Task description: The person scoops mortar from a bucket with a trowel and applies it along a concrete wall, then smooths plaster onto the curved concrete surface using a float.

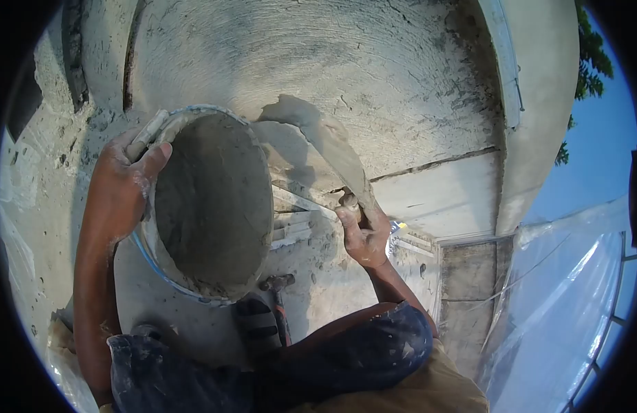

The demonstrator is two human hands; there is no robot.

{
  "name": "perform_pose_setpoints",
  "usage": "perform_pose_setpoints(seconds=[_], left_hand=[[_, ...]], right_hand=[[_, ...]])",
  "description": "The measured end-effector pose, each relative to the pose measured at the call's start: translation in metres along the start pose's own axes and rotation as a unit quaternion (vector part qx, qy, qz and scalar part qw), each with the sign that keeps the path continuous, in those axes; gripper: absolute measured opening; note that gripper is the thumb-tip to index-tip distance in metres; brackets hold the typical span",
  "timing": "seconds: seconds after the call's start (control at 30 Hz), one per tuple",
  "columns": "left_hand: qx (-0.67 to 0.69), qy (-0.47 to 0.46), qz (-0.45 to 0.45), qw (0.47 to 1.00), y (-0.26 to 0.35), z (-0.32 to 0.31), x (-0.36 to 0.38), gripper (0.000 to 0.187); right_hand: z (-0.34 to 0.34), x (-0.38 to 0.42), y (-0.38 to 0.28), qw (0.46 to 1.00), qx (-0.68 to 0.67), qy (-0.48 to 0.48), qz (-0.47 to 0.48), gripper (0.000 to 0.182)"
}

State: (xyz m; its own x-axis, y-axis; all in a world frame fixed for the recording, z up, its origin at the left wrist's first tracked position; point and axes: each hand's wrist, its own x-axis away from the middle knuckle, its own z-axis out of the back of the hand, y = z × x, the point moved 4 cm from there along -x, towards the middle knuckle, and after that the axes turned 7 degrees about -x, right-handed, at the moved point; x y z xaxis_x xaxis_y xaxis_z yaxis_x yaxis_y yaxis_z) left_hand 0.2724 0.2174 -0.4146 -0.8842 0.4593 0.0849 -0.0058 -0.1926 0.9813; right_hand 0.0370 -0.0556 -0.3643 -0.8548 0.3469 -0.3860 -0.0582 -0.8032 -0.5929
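My left hand [131,180] is closed over the rim of a bucket [145,241], its thumb hooked over the inner edge. The bucket is tipped so that its mouth faces me, and wet grey mortar [211,199] coats the inside. My right hand [365,237] is wrapped round the handle of a trowel [294,141], just right of the bucket. The trowel's broad blade is smeared with mortar and partly hidden behind the bucket's rim. A darker wet patch shows on the plastered surface beside the blade.
A rough plastered wall [318,55] spans the top. Near my foot [256,320] lies a hammer-like tool [278,289] with an orange handle. Clear plastic sheeting [566,289] hangs at the right, beside a doorway-like panel [468,272]. Tree leaves [593,62] show outside.
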Motion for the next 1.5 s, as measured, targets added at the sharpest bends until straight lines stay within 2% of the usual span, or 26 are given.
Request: perform_pose_setpoints(seconds=[0.23, 0.27, 0.43, 0.53, 0.63, 0.83, 0.87, 0.9, 1.03, 1.1, 1.17, 1.2, 1.33, 1.43, 1.5], left_hand=[[-0.018, 0.024, -0.002, 1.0, -0.002, -0.006, -0.013, 0.046], [-0.022, 0.021, 0.0, 1.0, -0.001, -0.007, -0.014, 0.046], [0.002, 0.008, -0.02, 1.0, 0.01, -0.023, -0.012, 0.045], [-0.083, -0.014, -0.002, 0.996, 0.017, -0.028, -0.013, 0.043], [-0.089, -0.006, -0.028, 0.996, 0.014, -0.037, -0.015, 0.043], [-0.109, -0.011, -0.015, 0.994, 0.023, -0.039, -0.008, 0.044], [-0.092, -0.009, -0.016, 0.996, 0.023, -0.038, -0.008, 0.044], [-0.075, -0.008, -0.017, 0.997, 0.022, -0.037, -0.01, 0.043], [-0.07, 0.001, -0.038, 0.997, 0.026, -0.042, -0.012, 0.042], [-0.07, -0.01, -0.043, 0.997, 0.025, -0.044, -0.014, 0.041], [-0.076, -0.012, -0.043, 0.996, 0.024, -0.044, -0.013, 0.042], [-0.083, -0.007, -0.04, 0.996, 0.023, -0.042, -0.012, 0.042], [-0.08, 0.011, -0.032, 0.996, 0.025, -0.034, -0.005, 0.044], [-0.067, 0.024, -0.023, 0.997, 0.023, -0.032, -0.005, 0.047], [-0.079, 0.033, -0.025, 0.996, 0.023, -0.032, -0.008, 0.048]], right_hand=[[0.128, -0.053, 0.0, 0.992, 0.042, 0.115, 0.028, 0.02], [0.146, -0.056, 0.004, 0.987, 0.08, 0.14, 0.003, 0.017], [0.204, -0.06, 0.019, 0.981, 0.112, 0.157, -0.011, 0.026], [0.229, -0.06, 0.029, 0.977, 0.096, 0.186, -0.025, 0.032], [0.254, -0.061, 0.033, 0.978, 0.125, 0.164, -0.026, 0.031], [0.256, -0.024, 0.029, 0.957, 0.185, 0.222, 0.01, 0.029], [0.251, -0.014, 0.028, 0.948, 0.203, 0.243, -0.033, 0.029], [0.244, -0.01, 0.031, 0.95, 0.201, 0.239, -0.025, 0.031], [0.222, -0.035, 0.029, 0.958, 0.201, 0.196, 0.065, 0.025], [0.22, -0.06, 0.023, 0.952, 0.227, 0.19, 0.077, 0.024], [0.227, -0.078, 0.01, 0.935, 0.292, 0.196, 0.048, 0.026], [0.234, -0.083, 0.006, 0.947, 0.257, 0.191, 0.032, 0.022], [0.237, -0.058, 0.01, 0.938, 0.258, 0.213, 0.084, 0.021], [0.246, -0.03, 0.038, 0.937, 0.242, 0.228, 0.103, 0.02], [0.24, -0.031, 0.04, 0.949, 0.234, 0.194, 0.09, 0.019]])
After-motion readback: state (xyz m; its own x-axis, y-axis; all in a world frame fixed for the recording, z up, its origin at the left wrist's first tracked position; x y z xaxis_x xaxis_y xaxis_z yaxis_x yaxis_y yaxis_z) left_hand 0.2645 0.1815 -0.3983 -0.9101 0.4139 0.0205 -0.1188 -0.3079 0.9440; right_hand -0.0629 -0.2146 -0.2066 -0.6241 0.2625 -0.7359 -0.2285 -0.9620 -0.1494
